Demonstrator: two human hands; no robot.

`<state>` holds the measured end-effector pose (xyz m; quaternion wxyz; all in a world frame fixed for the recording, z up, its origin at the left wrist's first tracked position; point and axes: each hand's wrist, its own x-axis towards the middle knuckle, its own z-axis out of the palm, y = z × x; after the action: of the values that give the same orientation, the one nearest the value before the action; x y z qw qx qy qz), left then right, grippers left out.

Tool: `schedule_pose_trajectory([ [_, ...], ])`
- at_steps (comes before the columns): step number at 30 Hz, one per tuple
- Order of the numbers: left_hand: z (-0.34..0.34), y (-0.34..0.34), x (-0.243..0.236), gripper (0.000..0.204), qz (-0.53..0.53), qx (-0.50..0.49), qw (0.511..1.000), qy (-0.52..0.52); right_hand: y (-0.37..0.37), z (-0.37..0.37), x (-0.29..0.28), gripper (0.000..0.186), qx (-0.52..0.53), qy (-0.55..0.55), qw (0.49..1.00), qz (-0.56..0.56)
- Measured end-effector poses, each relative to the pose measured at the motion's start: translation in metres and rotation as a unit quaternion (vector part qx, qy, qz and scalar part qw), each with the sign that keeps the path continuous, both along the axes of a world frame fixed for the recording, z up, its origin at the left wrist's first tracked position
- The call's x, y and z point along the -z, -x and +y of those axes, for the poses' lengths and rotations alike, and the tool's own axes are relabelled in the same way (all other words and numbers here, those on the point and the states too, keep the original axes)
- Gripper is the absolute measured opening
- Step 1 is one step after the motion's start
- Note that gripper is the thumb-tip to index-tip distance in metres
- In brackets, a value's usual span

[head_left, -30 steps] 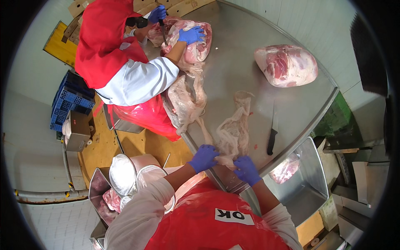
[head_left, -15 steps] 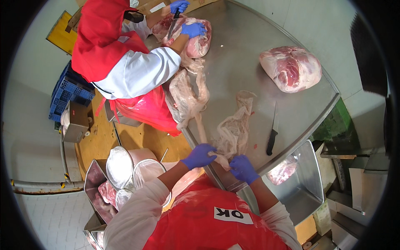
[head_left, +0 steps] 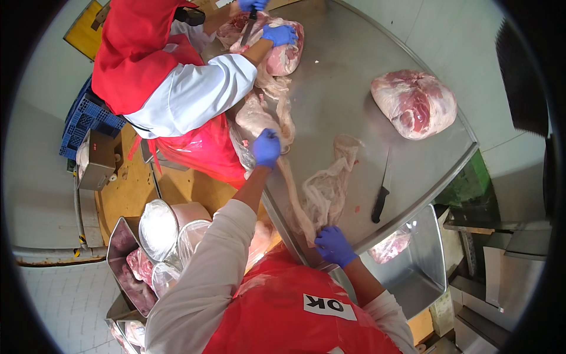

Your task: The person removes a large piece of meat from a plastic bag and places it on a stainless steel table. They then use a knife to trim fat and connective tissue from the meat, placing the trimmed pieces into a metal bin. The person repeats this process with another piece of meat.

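My left hand (head_left: 266, 147), in a blue glove, has reached up the table's left side, its fingers closed on a pale, translucent membrane (head_left: 259, 118) lying in a long tangle. My right hand (head_left: 335, 245), also gloved, grips the lower end of that stretched strand at the table's near edge. A second crumpled membrane (head_left: 333, 183) lies just above it. A black-handled knife (head_left: 380, 200) rests on the steel table (head_left: 327, 82) to the right, below a large piece of raw meat (head_left: 413, 105).
At upper left a co-worker (head_left: 171, 100) in red and white holds meat (head_left: 283, 56) with a knife. A steel bin (head_left: 430, 259) sits below the right edge. Containers with meat and plastic liners (head_left: 135, 265) stand at lower left. Blue crates (head_left: 88, 124) are stacked left.
My left hand has moved up and away along the membrane. My right hand has shifted slightly down and left. The large meat piece appears a little lower right in view.
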<state>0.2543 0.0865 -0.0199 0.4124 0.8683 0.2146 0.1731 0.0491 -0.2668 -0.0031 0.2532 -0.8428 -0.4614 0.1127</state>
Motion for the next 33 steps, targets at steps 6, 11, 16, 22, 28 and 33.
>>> schedule_pose_trajectory([
  [6, -0.076, -0.033, -0.042, 0.024, -0.017, 0.272, 0.962, -0.014, -0.001, 0.048, -0.029, 0.015, -0.122, 0.002, 0.992, 0.013],
  [11, -0.069, 0.008, -0.025, 0.032, -0.051, 0.180, 0.975, -0.124, 0.000, 0.038, -0.024, 0.017, -0.117, -0.010, 0.993, 0.021],
  [16, 0.013, 0.011, -0.005, 0.035, 0.055, -0.152, 0.986, -0.042, 0.005, -0.002, -0.026, 0.018, -0.079, -0.036, 0.995, 0.054],
  [22, 0.045, -0.024, 0.010, 0.043, 0.046, -0.061, 0.988, -0.133, 0.005, -0.007, -0.023, 0.015, -0.053, -0.039, 0.995, 0.074],
  [28, -0.026, -0.030, -0.052, 0.031, 0.087, 0.028, 0.993, -0.079, 0.006, 0.002, -0.015, 0.017, -0.050, 0.002, 0.995, 0.091],
  [33, -0.067, -0.028, -0.077, 0.034, 0.148, 0.301, 0.942, 0.031, -0.002, 0.018, -0.019, 0.015, -0.113, 0.047, 0.990, 0.073],
])
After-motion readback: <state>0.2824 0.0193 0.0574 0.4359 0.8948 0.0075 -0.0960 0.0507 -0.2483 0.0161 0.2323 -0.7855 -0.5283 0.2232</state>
